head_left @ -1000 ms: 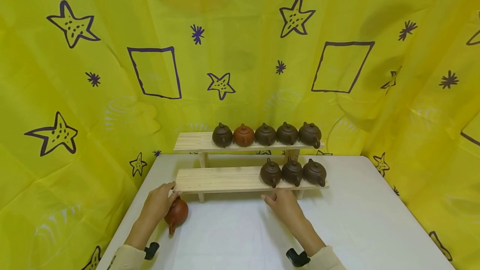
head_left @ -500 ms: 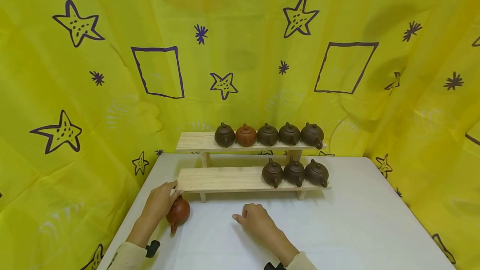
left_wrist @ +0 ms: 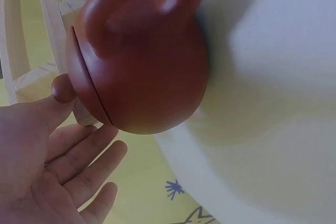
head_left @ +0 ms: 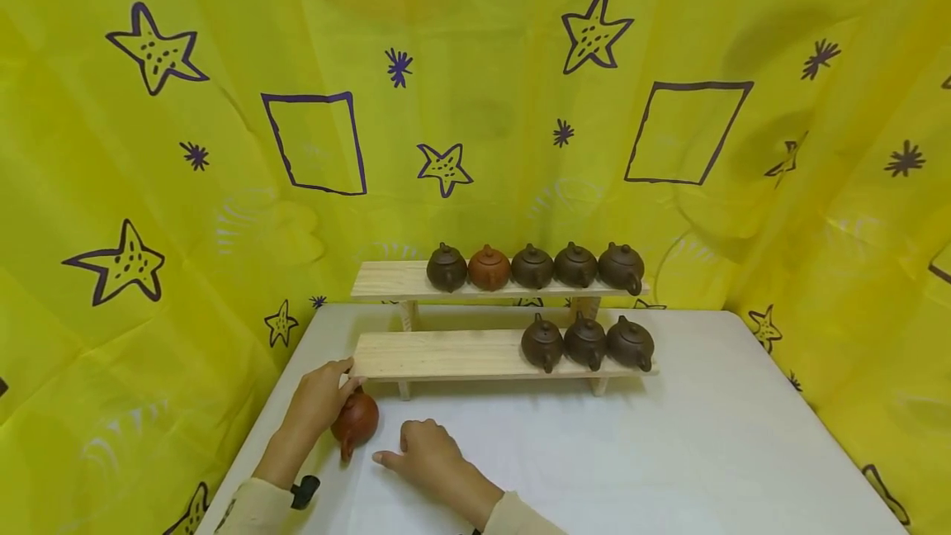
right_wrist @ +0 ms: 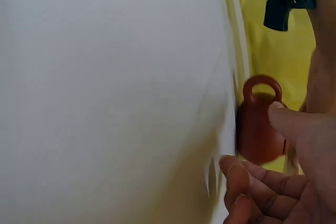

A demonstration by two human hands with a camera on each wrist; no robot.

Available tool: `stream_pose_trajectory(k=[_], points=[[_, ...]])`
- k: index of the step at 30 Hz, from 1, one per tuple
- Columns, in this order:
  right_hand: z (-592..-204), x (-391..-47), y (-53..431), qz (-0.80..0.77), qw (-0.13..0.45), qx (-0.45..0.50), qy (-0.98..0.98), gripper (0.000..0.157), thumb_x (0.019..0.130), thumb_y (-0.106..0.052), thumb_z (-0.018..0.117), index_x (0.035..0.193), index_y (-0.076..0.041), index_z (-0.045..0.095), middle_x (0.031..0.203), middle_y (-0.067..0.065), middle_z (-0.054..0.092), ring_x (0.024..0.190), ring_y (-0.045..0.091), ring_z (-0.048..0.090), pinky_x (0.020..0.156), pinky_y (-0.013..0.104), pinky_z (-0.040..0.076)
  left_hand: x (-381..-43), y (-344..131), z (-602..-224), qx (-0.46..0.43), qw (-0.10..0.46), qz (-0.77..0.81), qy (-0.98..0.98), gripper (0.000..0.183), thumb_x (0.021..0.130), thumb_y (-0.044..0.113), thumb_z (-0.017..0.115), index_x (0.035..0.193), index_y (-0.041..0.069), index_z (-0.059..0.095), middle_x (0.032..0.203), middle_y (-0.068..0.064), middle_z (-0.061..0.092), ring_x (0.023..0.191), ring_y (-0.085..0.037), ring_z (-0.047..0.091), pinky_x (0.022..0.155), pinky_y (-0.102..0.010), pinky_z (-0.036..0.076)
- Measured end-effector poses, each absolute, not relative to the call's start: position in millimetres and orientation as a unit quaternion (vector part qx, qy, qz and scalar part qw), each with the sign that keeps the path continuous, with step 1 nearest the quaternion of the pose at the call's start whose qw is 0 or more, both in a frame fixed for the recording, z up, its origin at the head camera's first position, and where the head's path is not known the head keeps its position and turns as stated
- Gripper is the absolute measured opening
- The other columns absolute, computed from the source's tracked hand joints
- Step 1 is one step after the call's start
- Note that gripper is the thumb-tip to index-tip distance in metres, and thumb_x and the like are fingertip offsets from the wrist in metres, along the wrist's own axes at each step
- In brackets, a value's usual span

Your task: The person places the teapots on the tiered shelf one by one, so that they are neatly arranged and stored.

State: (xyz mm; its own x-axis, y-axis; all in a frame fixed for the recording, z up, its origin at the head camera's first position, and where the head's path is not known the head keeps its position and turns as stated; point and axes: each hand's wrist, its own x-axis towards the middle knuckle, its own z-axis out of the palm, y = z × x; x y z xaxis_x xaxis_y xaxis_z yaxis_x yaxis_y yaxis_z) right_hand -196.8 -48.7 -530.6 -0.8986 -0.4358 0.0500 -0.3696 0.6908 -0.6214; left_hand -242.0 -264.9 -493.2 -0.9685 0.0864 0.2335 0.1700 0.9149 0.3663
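A reddish-brown clay teapot (head_left: 357, 419) stands on the white table below the left end of a two-tier wooden shelf (head_left: 438, 353). In the left wrist view its handle and lid knob show large. My left hand (head_left: 315, 399) is at the left end of the lower tier, thumb and index finger pinching its corner right behind the teapot's knob (left_wrist: 63, 88); the other fingers extend loosely. My right hand (head_left: 427, 456) hovers over the table to the right of this teapot, thumb apart from loosely bent fingers, holding nothing. In the right wrist view the thumb overlaps the teapot.
On the upper tier stand several dark teapots (head_left: 532, 267) and one orange-brown teapot (head_left: 489, 268). Three dark teapots (head_left: 585, 343) sit at the right of the lower tier. A yellow patterned curtain (head_left: 475, 106) surrounds the white table (head_left: 669, 436).
My right hand has moved from below the lower tier's dark teapots leftward and toward me, near the reddish teapot. My left hand stays at the shelf end.
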Motion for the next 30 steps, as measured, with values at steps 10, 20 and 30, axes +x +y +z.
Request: stream_pose_trajectory(k=[10,20,30], points=[[-529.8,-197.8,-100.4,-0.253,0.007,-0.211,0.944,0.063,0.090,-0.070,0.070,0.062,-0.015,0.060,0.060,-0.002,0.056,0.053,0.009,0.050,0.046,0.025,0.040,-240.8,-264.9,-493.4,-0.062,0.103,-0.203,-0.972,0.046,0.101,0.020,0.072,0.134,-0.010,0.065,0.124,-0.031,0.071,0.114,-0.050,0.068,0.098,-0.061,0.055],[-522.7,-193.9,-103.1,-0.260,0.010,-0.216,0.941,0.043,0.084,-0.033,0.073,0.055,-0.022,0.044,0.054,-0.006,0.048,0.048,0.010,0.044,0.044,0.026,0.037,-240.9,-263.7,-493.0,-0.060,0.101,-0.203,-0.972,0.048,0.100,0.021,0.073,0.134,-0.011,0.065,0.125,-0.031,0.071,0.115,-0.050,0.068,0.100,-0.061,0.054],[-520.1,-198.8,-93.9,-0.179,-0.012,-0.219,0.959,0.025,0.093,-0.035,0.074,0.095,-0.010,0.069,0.076,0.006,0.068,0.065,0.021,0.068,0.053,0.032,0.052,-240.3,-262.9,-491.1,-0.064,0.105,-0.196,-0.973,0.048,0.099,0.022,0.075,0.133,-0.011,0.065,0.124,-0.030,0.071,0.115,-0.049,0.068,0.100,-0.060,0.054]])
